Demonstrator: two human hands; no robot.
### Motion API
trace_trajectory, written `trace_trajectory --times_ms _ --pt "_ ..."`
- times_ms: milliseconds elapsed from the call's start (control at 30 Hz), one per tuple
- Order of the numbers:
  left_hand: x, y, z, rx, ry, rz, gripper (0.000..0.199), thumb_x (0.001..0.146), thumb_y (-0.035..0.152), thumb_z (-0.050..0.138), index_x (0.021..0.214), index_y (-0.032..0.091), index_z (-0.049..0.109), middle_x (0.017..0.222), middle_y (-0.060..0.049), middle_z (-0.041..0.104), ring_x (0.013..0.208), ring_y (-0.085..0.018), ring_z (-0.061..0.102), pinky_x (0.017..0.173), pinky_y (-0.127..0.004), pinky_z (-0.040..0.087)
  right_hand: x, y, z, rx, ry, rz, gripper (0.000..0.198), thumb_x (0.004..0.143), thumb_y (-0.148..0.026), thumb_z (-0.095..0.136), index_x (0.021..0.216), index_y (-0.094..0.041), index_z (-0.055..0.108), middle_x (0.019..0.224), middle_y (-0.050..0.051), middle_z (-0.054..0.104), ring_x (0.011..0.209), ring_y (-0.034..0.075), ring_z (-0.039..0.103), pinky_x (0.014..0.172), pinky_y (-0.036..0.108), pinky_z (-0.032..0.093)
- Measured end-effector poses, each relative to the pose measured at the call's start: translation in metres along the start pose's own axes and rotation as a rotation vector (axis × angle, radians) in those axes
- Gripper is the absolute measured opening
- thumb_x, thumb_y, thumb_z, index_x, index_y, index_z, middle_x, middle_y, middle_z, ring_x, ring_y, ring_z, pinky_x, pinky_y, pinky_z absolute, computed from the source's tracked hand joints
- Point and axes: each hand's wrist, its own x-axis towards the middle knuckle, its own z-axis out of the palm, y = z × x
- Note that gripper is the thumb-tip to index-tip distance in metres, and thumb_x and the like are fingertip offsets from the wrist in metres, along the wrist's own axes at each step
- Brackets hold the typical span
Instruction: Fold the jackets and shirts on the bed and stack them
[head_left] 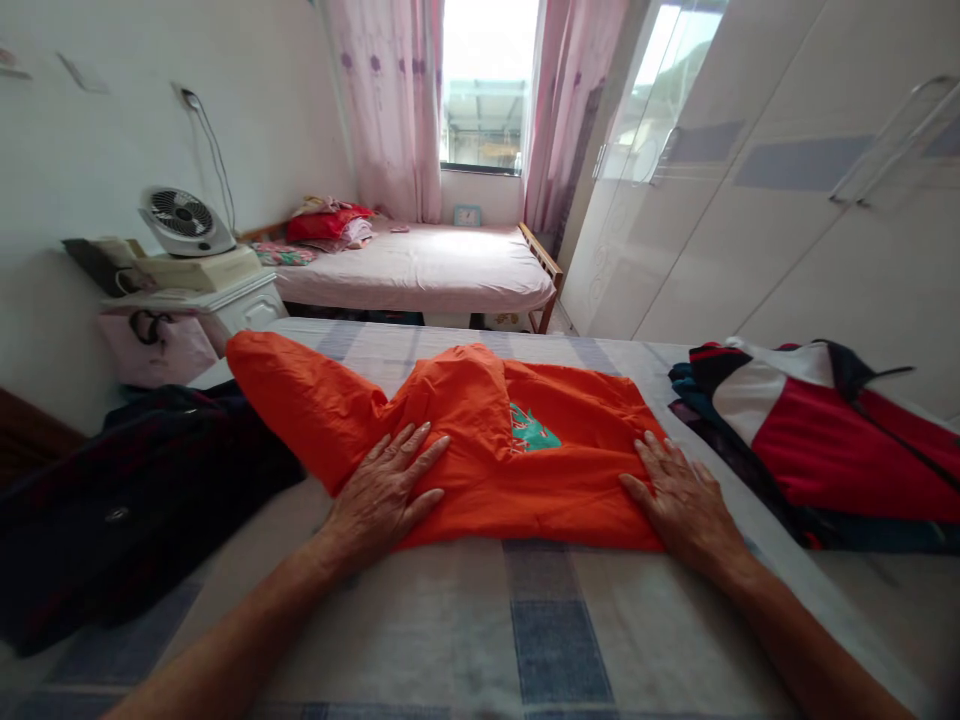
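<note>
An orange garment with a green print lies partly folded on the bed in front of me. One sleeve-like end sticks out to the upper left, and a folded-over piece covers part of the print. My left hand rests flat on the garment's left part, near the base of that sleeve, fingers stretched out. On the right edge of the cloth lies my right hand, also flat, fingers spread. Neither hand grips the fabric.
Dark clothing lies at the left, and a stack of folded clothes with a red and white jacket at the right. Beyond the checked bedsheet stand a second bed, a fan on a cabinet, and a white wardrobe.
</note>
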Motion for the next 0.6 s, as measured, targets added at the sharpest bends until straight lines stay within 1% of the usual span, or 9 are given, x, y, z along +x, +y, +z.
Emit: trace_trajectory --times_ms 100,167,233,300,367,433,500,600 --pt "0.001 0.001 0.000 -0.025 0.008 -0.002 0.058 0.090 0.051 0.038 0.143 0.027 0.033 0.150 -0.008 0.032 0.138 -0.025 0.029 0.110 -0.046 0.028 0.002 0.017 0.008 0.046 -0.025 0.070 0.070 0.090 -0.054 0.016 0.143 -0.011 0.033 0.149 0.010 0.033 0.136 0.024 0.030 0.110 0.047 0.025" --pt "0.002 0.001 0.000 -0.035 0.029 0.002 0.058 0.090 0.051 0.039 0.142 0.027 0.035 0.149 -0.009 0.035 0.136 -0.026 0.032 0.109 -0.048 0.029 0.007 0.027 0.007 0.065 -0.027 0.115 0.072 0.090 -0.054 0.015 0.140 -0.008 0.037 0.145 0.014 0.038 0.134 0.026 0.034 0.108 0.049 0.028" --pt "0.003 0.005 -0.003 -0.035 0.087 0.000 0.056 0.089 0.051 0.042 0.138 0.025 0.042 0.145 -0.011 0.040 0.135 -0.029 0.034 0.109 -0.052 0.029 0.019 0.029 -0.003 0.081 0.037 0.159 0.074 0.089 -0.055 0.015 0.133 -0.004 0.045 0.143 0.017 0.041 0.133 0.030 0.035 0.106 0.051 0.029" --pt "0.004 0.013 -0.008 -0.035 0.188 0.007 0.049 0.090 0.045 0.044 0.131 0.019 0.052 0.142 -0.013 0.045 0.134 -0.030 0.035 0.110 -0.053 0.026 0.038 0.020 -0.022 0.152 0.133 0.140 0.073 0.089 -0.056 0.018 0.130 -0.005 0.047 0.141 0.019 0.043 0.132 0.030 0.036 0.107 0.049 0.030" --pt "0.004 0.023 -0.014 -0.061 0.289 0.061 0.039 0.091 0.033 0.043 0.121 0.014 0.059 0.139 -0.014 0.048 0.135 -0.028 0.034 0.112 -0.050 0.026 0.065 0.000 -0.044 0.280 0.180 0.049 0.068 0.089 -0.055 0.023 0.132 -0.007 0.046 0.140 0.018 0.045 0.131 0.027 0.039 0.108 0.045 0.030" --pt "0.004 0.034 -0.018 -0.122 0.306 0.160 0.034 0.092 0.026 0.042 0.118 0.014 0.060 0.139 -0.012 0.048 0.136 -0.025 0.033 0.112 -0.044 0.030 0.096 -0.030 -0.063 0.401 0.154 -0.052 0.064 0.089 -0.052 0.028 0.133 -0.008 0.044 0.138 0.017 0.047 0.128 0.026 0.042 0.108 0.042 0.030" --pt "0.002 0.041 -0.017 -0.190 0.237 0.256 0.037 0.092 0.030 0.043 0.123 0.016 0.056 0.140 -0.010 0.048 0.136 -0.024 0.032 0.111 -0.041 0.032 0.131 -0.064 -0.072 0.481 0.078 -0.135 0.062 0.088 -0.048 0.032 0.133 -0.008 0.044 0.137 0.018 0.048 0.127 0.026 0.044 0.107 0.040 0.032" --pt "0.000 0.042 -0.010 -0.256 0.119 0.327 0.049 0.091 0.043 0.044 0.133 0.019 0.046 0.143 -0.009 0.045 0.137 -0.025 0.030 0.113 -0.042 0.028 0.181 -0.109 -0.067 0.530 -0.061 -0.221 0.057 0.088 -0.045 0.034 0.130 -0.009 0.048 0.135 0.017 0.051 0.124 0.025 0.048 0.104 0.039 0.036"
